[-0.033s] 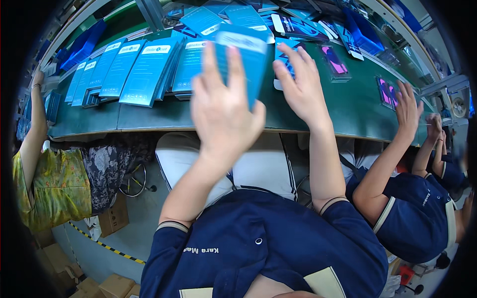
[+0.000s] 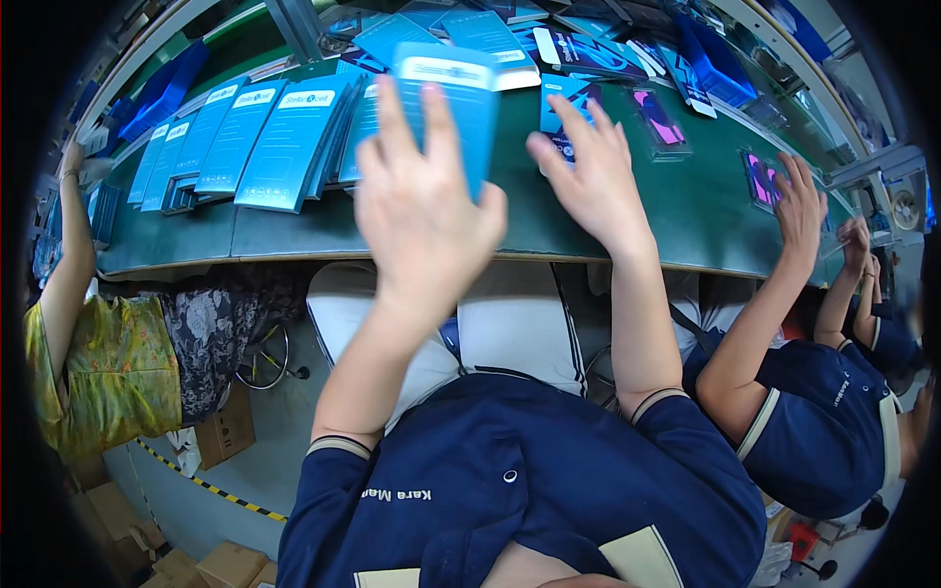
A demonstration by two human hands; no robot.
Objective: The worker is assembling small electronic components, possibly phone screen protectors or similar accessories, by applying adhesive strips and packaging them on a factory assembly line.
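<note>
My left hand (image 2: 426,220) is closed on a light blue flat box (image 2: 472,113), tilted up over the table, its white label band at the top. Motion blurs both the hand and the box. My right hand (image 2: 600,186) has its fingers spread and nothing visibly in it. Its fingertips are over a dark blue patterned box (image 2: 557,122) lying on the green table (image 2: 529,216); I cannot tell if they touch. Left of my left hand, several light blue boxes (image 2: 289,147) lean in overlapping rows.
At the back lies a heap of blue boxes (image 2: 480,44), with blue bins (image 2: 720,64) at both ends. Clear packs with pink-and-black contents (image 2: 659,122) are on the right. A co-worker's hand (image 2: 804,206) is at the right; another person's arm (image 2: 74,216) reaches in at the left.
My left hand has moved left with the light blue box, towards the leaning rows. My right hand has shifted slightly and covers part of the patterned box.
</note>
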